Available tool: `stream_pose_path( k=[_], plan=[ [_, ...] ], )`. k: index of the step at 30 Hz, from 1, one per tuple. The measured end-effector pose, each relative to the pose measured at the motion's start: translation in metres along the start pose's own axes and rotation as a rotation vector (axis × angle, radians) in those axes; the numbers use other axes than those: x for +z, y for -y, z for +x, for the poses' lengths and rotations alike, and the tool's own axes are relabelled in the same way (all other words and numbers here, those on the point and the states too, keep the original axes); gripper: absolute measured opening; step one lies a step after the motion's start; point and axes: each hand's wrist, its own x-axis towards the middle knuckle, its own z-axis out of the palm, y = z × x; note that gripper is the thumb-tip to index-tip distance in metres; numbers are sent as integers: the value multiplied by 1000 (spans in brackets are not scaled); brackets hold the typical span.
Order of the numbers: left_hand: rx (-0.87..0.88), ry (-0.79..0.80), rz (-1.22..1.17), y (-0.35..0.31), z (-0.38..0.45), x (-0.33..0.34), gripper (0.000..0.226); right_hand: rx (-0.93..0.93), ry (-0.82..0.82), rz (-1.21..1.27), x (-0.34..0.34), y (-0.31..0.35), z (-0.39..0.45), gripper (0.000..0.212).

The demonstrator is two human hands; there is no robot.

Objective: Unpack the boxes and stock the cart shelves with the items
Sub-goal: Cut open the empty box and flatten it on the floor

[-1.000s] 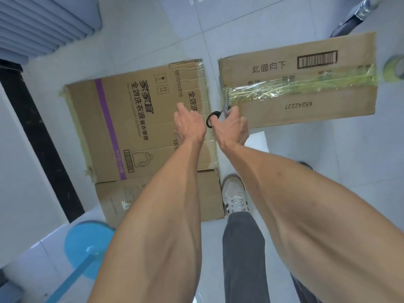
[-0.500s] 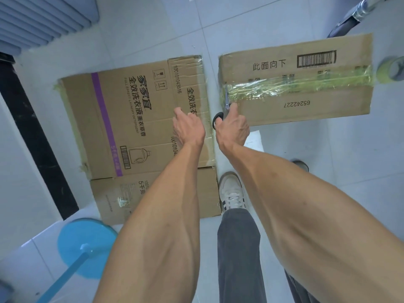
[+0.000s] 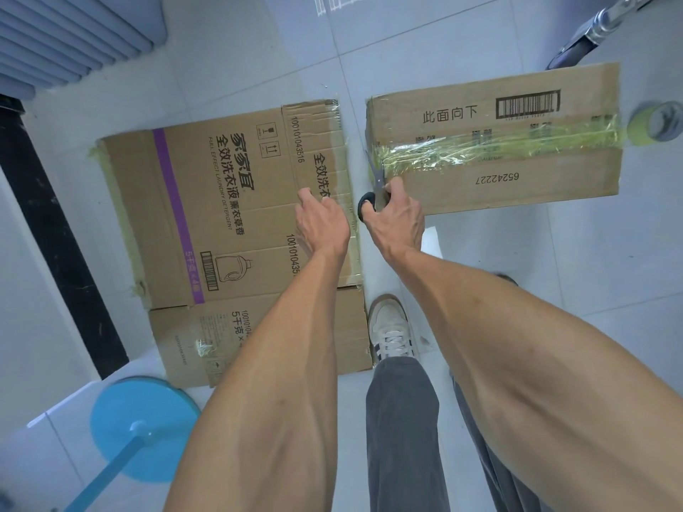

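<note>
A pale grey tiled floor (image 3: pixel 229 68) fills the view, with a black strip (image 3: pixel 55 234) running along its left side and grey slatted panels (image 3: pixel 66 35) in the upper left corner. 2 brown cardboard boxes lie on the floor: a flattened brown cardboard box with a purple stripe and laundry-detergent print (image 3: pixel 221 223) on the left, and just beside it on the right a sealed brown cardboard box with a barcode and yellowish clear tape along its seam (image 3: pixel 517 149). A round blue plastic base with a blue pole (image 3: pixel 140 430) stands at lower left. A person's grey trouser leg and white sneaker (image 3: pixel 390 327) stand between the boxes. A roll of yellowish tape (image 3: pixel 656 123) sits near the sealed box's right end, and a metal caster (image 3: pixel 598 27) shows at upper right.

The right hand (image 3: pixel 397 216) grips black-handled scissors (image 3: pixel 373 197) — the blades reach the taped seam at the sealed box's left edge. The left hand (image 3: pixel 321 219) hovers over the flattened box, fingers loosely curled, holding nothing.
</note>
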Motion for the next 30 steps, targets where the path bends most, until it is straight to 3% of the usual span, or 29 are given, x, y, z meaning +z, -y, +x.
stream_pose_path(
  k=[6,10,14,23,30],
  plan=[
    [7,-3,-6,3,-2,1,41,-138,-28,-321,-3,-14,6,18],
    [5,3,-11,3,-2,4,42,-4,-41,-338,3,-1,7,14],
    [13,14,-20,6,-3,7,42,149,-75,-171,10,10,4,16],
    [3,7,-4,14,-6,8,42,50,-24,136,8,-7,1,22],
    [-8,22,-15,15,-13,11,42,193,-95,289,18,11,0,20]
  ],
)
